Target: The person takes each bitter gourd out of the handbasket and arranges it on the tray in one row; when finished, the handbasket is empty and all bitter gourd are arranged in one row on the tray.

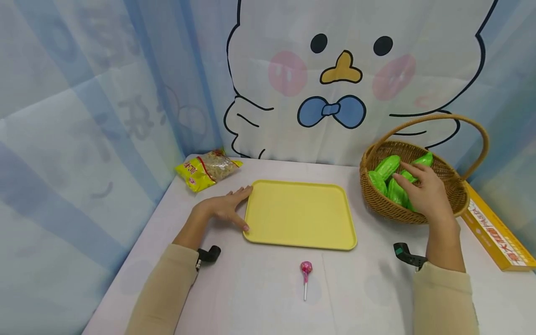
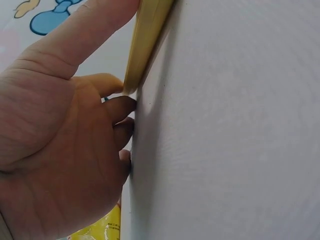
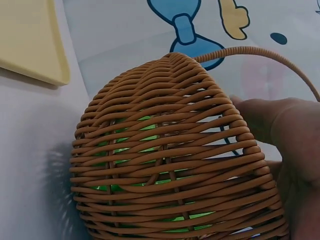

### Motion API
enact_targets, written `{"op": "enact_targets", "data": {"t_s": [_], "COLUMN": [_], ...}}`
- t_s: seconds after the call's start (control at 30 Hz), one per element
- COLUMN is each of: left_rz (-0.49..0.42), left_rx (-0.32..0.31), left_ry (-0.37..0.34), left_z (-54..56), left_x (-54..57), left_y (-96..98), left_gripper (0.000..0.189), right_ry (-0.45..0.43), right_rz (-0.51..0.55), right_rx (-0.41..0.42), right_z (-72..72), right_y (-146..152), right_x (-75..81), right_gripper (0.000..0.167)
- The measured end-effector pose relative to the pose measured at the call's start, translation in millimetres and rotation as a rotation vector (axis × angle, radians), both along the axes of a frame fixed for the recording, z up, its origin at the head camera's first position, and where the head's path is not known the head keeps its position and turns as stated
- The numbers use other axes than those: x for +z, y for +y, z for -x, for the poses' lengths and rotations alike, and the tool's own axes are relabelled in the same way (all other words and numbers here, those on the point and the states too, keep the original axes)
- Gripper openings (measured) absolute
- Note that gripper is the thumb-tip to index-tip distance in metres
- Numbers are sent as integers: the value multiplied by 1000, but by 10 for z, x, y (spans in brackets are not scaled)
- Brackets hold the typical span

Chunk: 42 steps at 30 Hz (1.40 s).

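We saw the glossy green cucumber-shaped pieces (image 1: 387,167) in the wicker basket (image 1: 389,212), the right hand (image 1: 429,192) over them; whether it gripped one, we couldn't tell. We judged them light, slippery, best pinched mid-length. The left hand (image 1: 223,206), fingers spread, touched the yellow tray (image 1: 299,214).

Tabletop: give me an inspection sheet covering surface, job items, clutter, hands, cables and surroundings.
Surface: white tabletop, faint crease toward the front.
Job items: yellow tray near centre; wicker basket holding glossy green pieces.
Clutter: lollipop in front of the yellow tray; yellow printed packet at back left; yellow carton beside the wicker basket.
Hands: left hand touches the yellow tray's left edge; right hand is over the glossy green pieces, contact unclear.
Cables: nothing seen.
Surroundings: curtain printed with a bow-tied cartoon.
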<state>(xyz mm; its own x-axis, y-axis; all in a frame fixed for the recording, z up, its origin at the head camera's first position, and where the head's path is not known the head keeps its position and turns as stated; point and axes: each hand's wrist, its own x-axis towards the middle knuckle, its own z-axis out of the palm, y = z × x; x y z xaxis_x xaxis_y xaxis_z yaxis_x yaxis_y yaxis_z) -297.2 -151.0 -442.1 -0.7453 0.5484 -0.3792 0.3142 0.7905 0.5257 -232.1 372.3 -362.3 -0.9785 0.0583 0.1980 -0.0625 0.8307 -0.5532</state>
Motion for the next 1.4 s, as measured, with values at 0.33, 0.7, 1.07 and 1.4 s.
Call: {"op": "enact_targets", "data": {"t_s": [0.33, 0.7, 1.07, 1.4], "left_rz": [3, -4, 4, -7], "left_rx": [15, 16, 11, 26], "left_ry": [-15, -20, -8, -25], "left_z": [22, 36, 46, 27], "left_x": [-22, -34, -55, -68], "left_y": [3, -1, -8, -71], "left_gripper": [139, 141, 141, 140], "right_ry": [-103, -203, -204, -107], "right_rz": [-112, -165, -166, -107], "right_rx": [0, 32, 25, -40], "right_z": [40, 78, 73, 46], "right_y": [47, 57, 49, 31], "right_x": [-62, -102, -91, -62], "right_gripper": [62, 56, 56, 61]}}
